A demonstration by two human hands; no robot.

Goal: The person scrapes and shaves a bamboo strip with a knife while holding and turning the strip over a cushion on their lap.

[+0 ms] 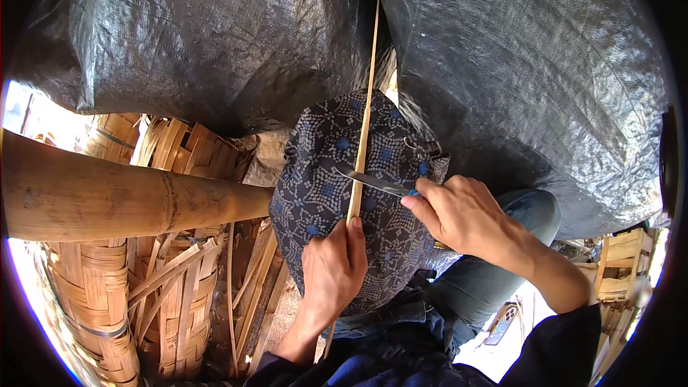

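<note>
Grey woven tarpaulin (215,36) overhead, a thick bamboo pole (129,201) and woven bamboo baskets (100,301) at left. A patterned dark cloth (322,172) covers the knee; across it lies a thin bamboo strip (364,122), running up and away. Left hand (331,269) is closed around the strip's near end; right hand (466,215) is clenched on a knife (373,182), blade laid against the strip.
</note>
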